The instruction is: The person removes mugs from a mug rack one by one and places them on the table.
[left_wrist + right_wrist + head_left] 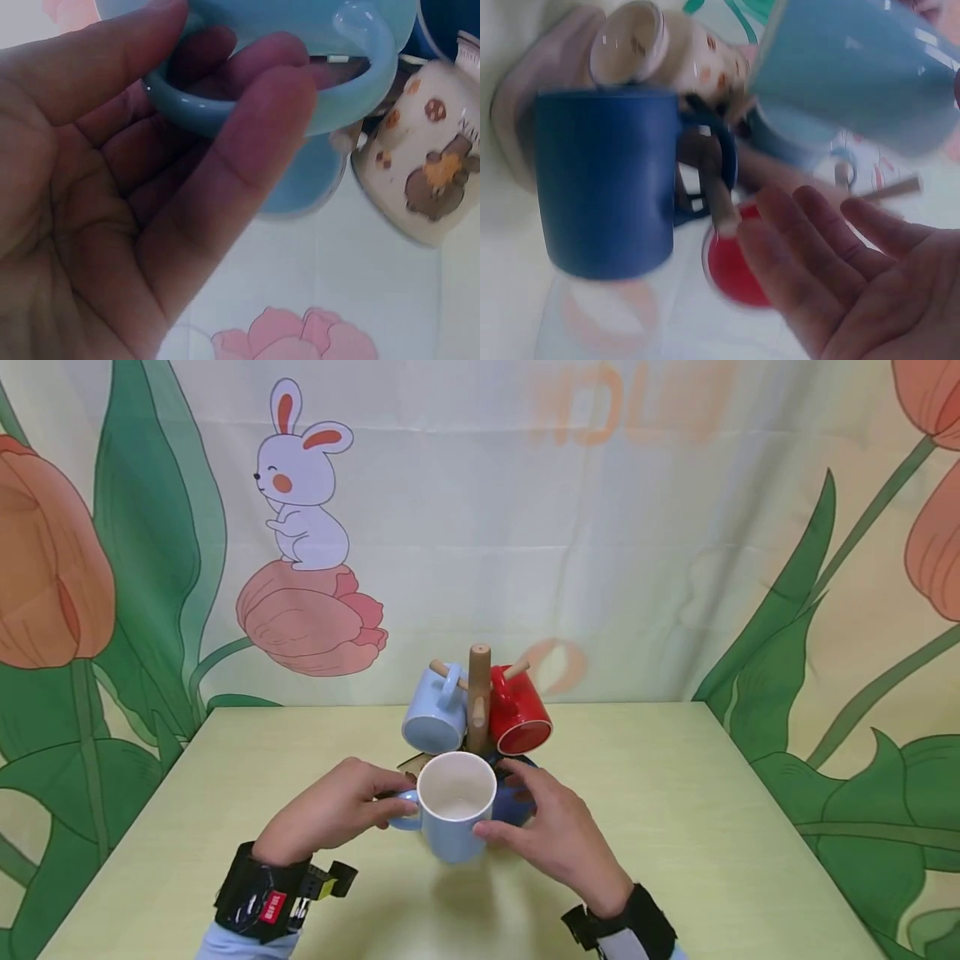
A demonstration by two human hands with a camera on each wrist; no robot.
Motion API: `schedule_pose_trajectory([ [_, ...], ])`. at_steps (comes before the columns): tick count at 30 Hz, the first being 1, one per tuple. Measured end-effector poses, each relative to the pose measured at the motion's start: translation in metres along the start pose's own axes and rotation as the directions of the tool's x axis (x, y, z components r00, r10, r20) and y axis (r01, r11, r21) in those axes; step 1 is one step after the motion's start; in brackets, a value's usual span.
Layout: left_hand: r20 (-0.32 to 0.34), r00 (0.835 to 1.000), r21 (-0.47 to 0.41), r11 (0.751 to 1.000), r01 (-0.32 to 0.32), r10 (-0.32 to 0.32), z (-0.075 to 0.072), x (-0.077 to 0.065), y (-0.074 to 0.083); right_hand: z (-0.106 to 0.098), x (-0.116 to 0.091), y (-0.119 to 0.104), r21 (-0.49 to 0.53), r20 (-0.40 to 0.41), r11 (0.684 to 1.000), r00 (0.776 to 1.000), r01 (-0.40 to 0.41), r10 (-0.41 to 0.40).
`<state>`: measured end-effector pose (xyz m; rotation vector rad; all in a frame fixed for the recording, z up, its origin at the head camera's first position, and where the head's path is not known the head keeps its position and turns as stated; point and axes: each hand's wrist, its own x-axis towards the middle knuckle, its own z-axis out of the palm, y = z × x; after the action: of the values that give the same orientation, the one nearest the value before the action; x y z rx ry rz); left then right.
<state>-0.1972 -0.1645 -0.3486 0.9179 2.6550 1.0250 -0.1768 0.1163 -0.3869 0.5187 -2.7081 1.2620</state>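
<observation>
In the head view a light blue mug (pixel 452 843) with a white inside is held upright above the table, in front of a wooden mug tree (pixel 480 681). My left hand (pixel 337 806) pinches its handle between thumb and fingers; the left wrist view shows fingertips through the handle loop (pixel 337 112). On the mug's other side is my right hand (pixel 558 831), its thumb at the mug's wall. The right wrist view shows the other right fingers (pixel 795 262) spread and loosely extended, apart from the mug and near a peg of the tree.
A second light blue mug (pixel 430 714) and a red mug (pixel 525 714) hang on upper pegs. Lower down hang a dark blue mug (pixel 607 187) and a cream mug with brown prints (pixel 409 150). The table (pixel 675 827) meets a printed curtain (pixel 600 527) behind.
</observation>
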Motion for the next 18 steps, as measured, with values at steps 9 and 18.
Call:
schedule_pose_trajectory([
  [9, -0.029, 0.996, -0.004, 0.996, 0.089, -0.089, -0.028, -0.025, -0.014, -0.040, 0.004, 0.023, -0.179, -0.188, 0.978, 0.979, -0.108, 0.074],
  [18, -0.157, 0.950, -0.008, 0.963, 0.271, -0.269, -0.050, -0.044, -0.039, -0.057, 0.015, 0.072, -0.451, -0.277, 0.867, 0.957, -0.212, 0.090],
])
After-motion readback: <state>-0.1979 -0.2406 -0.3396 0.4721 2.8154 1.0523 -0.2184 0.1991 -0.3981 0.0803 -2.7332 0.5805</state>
